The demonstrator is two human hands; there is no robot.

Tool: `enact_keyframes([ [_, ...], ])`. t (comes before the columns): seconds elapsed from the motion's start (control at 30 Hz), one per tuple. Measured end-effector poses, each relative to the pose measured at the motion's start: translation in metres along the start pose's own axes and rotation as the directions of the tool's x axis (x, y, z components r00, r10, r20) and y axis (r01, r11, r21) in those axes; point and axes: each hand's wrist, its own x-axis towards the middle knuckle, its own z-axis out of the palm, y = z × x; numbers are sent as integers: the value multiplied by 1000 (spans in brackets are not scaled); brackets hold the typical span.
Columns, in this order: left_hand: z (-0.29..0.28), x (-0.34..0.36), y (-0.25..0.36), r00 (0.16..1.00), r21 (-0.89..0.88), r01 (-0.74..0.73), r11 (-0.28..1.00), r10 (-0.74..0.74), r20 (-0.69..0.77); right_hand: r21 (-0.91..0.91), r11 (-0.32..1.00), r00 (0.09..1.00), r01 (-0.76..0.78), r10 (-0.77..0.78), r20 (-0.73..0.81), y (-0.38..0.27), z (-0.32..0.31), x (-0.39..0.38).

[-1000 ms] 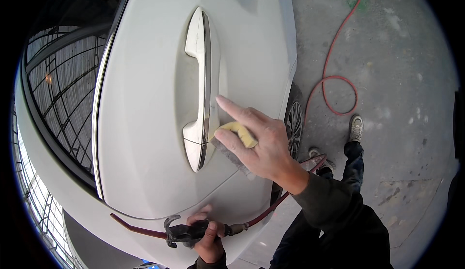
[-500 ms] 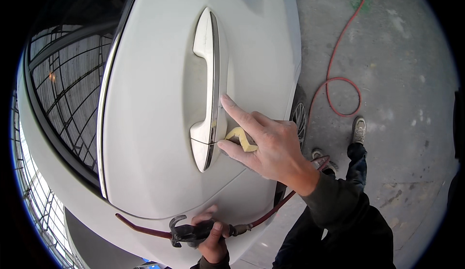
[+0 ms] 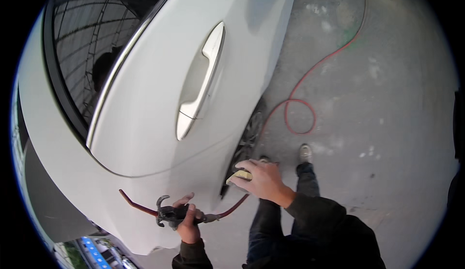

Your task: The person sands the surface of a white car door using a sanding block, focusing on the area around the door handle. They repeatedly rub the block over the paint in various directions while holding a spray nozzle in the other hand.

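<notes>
My left hand (image 3: 189, 224) is wrapped round a black air blow gun (image 3: 170, 214), low in the view and close to the white car body. The gun's red, bent nozzle tube points left. In my right hand (image 3: 267, 181), the fingers are curled about a small, folded yellow sanding pad (image 3: 240, 175). Pale dust coats those fingertips. This hand is off the car, beside the wheel and above my legs. The white door handle (image 3: 208, 77) sits untouched on the white car door (image 3: 242, 99), with a thin dark seam across its lower part.
A red air hose (image 3: 315, 65) runs along the grey concrete floor (image 3: 368, 138), makes a loop, and leads towards the gun. The dark wheel (image 3: 249, 136) shows below the door edge. The side window (image 3: 92, 41) is at the upper left. My shoe (image 3: 305, 153) stands right of the car.
My right hand has left the door handle and drawn back down with the yellow pad. The view has shifted and turned. My left hand still holds the blow gun.
</notes>
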Motion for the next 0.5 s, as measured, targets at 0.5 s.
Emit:
enact_keyframes([
  [0.5,-356,-229,-337,874,419,471,777,-346,-340,-286,889,821,-357,445,359,-30,65,-197],
])
